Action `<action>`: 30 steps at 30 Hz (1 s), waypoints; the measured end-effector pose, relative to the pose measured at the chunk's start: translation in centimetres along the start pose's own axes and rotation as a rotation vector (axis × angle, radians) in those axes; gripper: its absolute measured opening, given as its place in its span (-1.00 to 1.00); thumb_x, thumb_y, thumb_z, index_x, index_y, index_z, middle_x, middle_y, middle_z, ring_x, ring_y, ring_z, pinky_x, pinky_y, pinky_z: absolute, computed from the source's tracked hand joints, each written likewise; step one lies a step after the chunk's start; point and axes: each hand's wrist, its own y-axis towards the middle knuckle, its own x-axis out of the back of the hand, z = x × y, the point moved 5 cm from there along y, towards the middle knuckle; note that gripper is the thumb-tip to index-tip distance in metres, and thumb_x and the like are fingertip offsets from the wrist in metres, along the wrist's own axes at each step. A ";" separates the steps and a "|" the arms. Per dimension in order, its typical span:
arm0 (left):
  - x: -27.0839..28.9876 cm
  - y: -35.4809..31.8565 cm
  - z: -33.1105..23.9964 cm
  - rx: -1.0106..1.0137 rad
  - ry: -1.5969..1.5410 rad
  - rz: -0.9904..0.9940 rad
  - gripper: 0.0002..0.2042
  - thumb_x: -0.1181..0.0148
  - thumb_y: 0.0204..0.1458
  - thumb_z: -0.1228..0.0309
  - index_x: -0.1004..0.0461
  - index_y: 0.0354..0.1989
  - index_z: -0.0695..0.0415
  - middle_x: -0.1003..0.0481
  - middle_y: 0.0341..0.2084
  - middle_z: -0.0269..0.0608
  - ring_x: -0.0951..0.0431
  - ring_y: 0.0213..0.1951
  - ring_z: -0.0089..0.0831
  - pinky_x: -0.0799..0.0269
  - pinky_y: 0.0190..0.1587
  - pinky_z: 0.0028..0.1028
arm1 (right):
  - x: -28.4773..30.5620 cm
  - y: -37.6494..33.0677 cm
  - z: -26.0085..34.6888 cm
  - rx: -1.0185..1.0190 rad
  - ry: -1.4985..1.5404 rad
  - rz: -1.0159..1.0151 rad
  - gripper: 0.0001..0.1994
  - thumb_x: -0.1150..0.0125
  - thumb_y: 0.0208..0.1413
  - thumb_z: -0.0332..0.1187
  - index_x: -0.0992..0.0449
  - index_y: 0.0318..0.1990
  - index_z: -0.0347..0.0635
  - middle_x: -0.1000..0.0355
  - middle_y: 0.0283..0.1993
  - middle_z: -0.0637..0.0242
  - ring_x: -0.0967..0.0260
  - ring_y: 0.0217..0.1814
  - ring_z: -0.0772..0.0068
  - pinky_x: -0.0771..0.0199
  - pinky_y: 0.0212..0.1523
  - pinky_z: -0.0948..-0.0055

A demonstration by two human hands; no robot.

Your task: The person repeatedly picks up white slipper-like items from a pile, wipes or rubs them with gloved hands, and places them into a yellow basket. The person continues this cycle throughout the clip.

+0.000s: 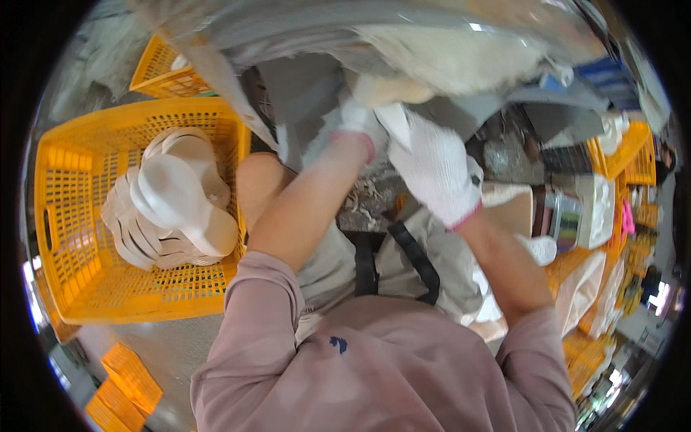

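Both my hands wear white knitted gloves with pink cuffs and are held close together at the mouth of a grey machine housing. My right hand is closed on a smooth white piece whose kind I cannot make out. My left hand is beside it, bent up under a cream-coloured rounded part; its fingers are blurred and partly hidden. To my left, several white and cream foam shoe pieces are piled in a yellow plastic crate.
A pale, fuzzy mass is above my hands under the clear hood. White scraps are scattered below. A smaller yellow crate stands behind the large one; yellow blocks are at lower left. At right are a white bin and more yellow crates.
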 end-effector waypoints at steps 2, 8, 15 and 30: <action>-0.2 -0.4 0.2 -0.239 0.046 -0.032 -0.55 -0.13 0.32 0.05 -0.53 0.14 0.18 -0.66 -0.10 0.00 -0.70 -0.15 -0.17 -0.65 0.00 -0.22 | 1.3 -0.5 1.0 0.070 -0.110 -0.040 -0.73 -0.23 0.11 -0.33 -0.62 -0.03 -0.12 -0.60 -0.29 0.02 -0.60 -0.31 -0.09 -0.60 -0.29 0.05; -1.3 -4.6 -1.4 0.143 -0.687 -0.140 -0.59 -0.27 0.27 0.19 -0.50 0.19 0.15 -0.66 -0.04 -0.16 -0.70 -0.08 -0.24 -0.63 0.03 -0.30 | 0.8 -3.1 0.3 -0.023 -0.080 -0.263 -0.77 -0.25 0.14 -0.18 -0.67 -0.19 -0.08 -0.59 -0.39 0.09 -0.61 -0.36 -0.04 -0.60 -0.34 0.10; -1.5 -4.0 -2.8 0.071 -0.256 -0.286 -0.67 -0.18 0.29 0.32 -0.52 0.14 0.23 -0.63 -0.03 -0.11 -0.63 0.01 -0.31 -0.56 0.06 -0.32 | -2.4 1.9 -0.8 -0.254 -0.046 -0.220 -0.78 -0.32 0.19 -0.20 -0.72 -0.08 0.02 -0.65 -0.21 0.10 -0.63 -0.13 -0.08 -0.64 -0.15 0.13; -4.7 -4.0 -0.8 0.516 -1.603 0.054 -0.56 -0.01 0.31 0.02 -0.54 0.05 0.14 -0.66 -0.12 -0.14 -0.67 -0.03 -0.25 -0.56 0.11 -0.31 | 1.4 0.9 1.1 -0.169 0.297 0.154 -0.63 -0.35 0.09 -0.08 -0.62 -0.20 -0.26 -0.57 -0.31 -0.09 -0.60 -0.21 -0.07 -0.59 -0.19 0.12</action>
